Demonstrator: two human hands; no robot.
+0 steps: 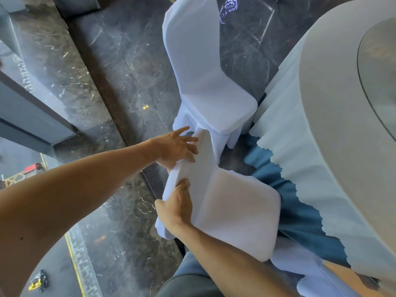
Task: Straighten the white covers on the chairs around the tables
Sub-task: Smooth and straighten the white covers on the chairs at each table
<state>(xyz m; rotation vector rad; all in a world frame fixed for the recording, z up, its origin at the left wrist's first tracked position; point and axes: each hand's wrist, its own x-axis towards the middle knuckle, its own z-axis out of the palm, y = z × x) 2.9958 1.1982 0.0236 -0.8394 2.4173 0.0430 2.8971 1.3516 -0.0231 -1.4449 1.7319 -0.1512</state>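
Chair cover, white (233,211): fitted over the nearer chair, which stood beside the round table (325,116), its seat pointing toward the table's edge and its backrest seen edge-on from above. Left hand (175,146): laid against the upper end of the backrest, fingers (188,139) spread and nearly straight, their tips touching the cloth at the backrest's top corner (thumb side hidden behind the fabric). Right hand (177,204): lower along the same backrest edge, fingers curled over the cover, gripping a fold of cloth where the back met the seat; the thumb lay on the outer side. The cover's fabric ran between the two hands along the backrest rim. Second covered chair (203,78): stood farther off, also beside the table, apart from both hands, its skirt hanging to the floor. Tablecloth, pale with scalloped hem (300,159): draped over a blue underskirt (300,211), just beside the nearer seat. Floor, dark marble (120,82). Glass turntable (379,78): on the table top.
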